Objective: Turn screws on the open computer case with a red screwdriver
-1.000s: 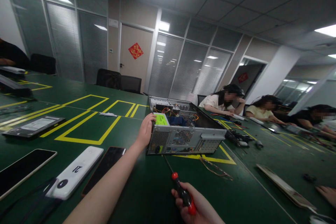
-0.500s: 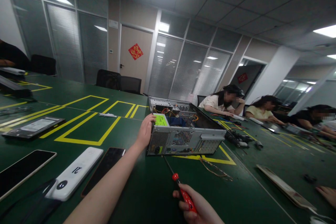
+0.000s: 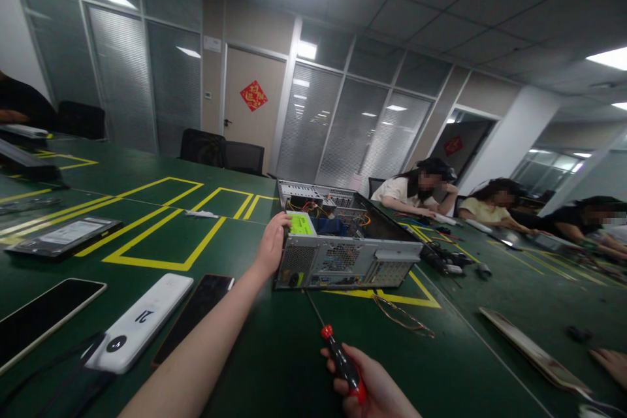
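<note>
An opened desktop computer case [image 3: 353, 258] lies on the green table with its back panel facing me. Inside its left corner sits a power supply with a bright yellow-green label [image 3: 300, 225]. My left hand [image 3: 272, 245] is closed over that corner, fingers hooked over the upper edge. A screwdriver [image 3: 343, 362] with a red and black handle is held in my right hand [image 3: 369, 382]. Its thin shaft slants up and left, and the tip meets the lower edge of the back panel; the exact contact point is too small to make out.
To the left lie a hard drive [image 3: 66, 237], a white device marked 21 [image 3: 142, 323] and two phones, one dark [image 3: 193, 310]. Thin wires [image 3: 401, 317] rest before the case; black cables [image 3: 443, 258] lie right. Several people sit along the table's right side.
The screwdriver handle has turned about its axis in my right hand: its red side faced up before, its black side does now. My left hand and the case stay put.
</note>
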`<state>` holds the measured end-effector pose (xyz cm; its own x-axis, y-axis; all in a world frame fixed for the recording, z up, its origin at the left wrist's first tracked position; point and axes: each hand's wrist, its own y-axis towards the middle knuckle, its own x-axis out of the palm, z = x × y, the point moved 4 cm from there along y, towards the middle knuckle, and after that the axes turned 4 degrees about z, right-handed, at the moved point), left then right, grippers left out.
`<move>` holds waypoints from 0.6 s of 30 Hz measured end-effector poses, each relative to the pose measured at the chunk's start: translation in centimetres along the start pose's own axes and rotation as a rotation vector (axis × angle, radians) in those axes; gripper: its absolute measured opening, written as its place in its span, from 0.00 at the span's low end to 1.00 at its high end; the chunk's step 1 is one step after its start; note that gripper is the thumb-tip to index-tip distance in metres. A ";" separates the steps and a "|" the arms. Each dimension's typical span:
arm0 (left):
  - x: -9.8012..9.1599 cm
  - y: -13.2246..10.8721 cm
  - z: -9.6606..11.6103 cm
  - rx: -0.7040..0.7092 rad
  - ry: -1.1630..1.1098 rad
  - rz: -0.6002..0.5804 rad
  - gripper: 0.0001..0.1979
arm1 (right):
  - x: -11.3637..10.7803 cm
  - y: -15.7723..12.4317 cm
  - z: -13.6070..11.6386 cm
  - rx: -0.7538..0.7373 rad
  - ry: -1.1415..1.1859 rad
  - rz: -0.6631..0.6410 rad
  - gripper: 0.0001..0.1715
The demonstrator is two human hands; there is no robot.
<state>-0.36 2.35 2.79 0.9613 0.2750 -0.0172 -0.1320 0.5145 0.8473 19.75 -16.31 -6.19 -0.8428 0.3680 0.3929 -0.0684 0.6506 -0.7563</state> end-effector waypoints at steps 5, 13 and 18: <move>0.0 0.0 0.1 -0.002 0.008 -0.006 0.20 | 0.0 -0.1 -0.3 -0.041 -0.017 -0.012 0.14; 0.0 0.0 0.0 -0.021 -0.004 -0.012 0.20 | 0.6 -0.7 0.0 0.045 -0.010 0.039 0.19; 0.0 -0.1 -0.2 -0.019 -0.005 -0.005 0.19 | 0.6 -0.5 0.0 0.035 0.027 -0.059 0.19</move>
<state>-0.39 2.50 2.59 0.9632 0.2682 -0.0192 -0.1312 0.5310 0.8372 19.24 -16.39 -5.61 -0.8220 0.3476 0.4511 -0.1367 0.6485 -0.7489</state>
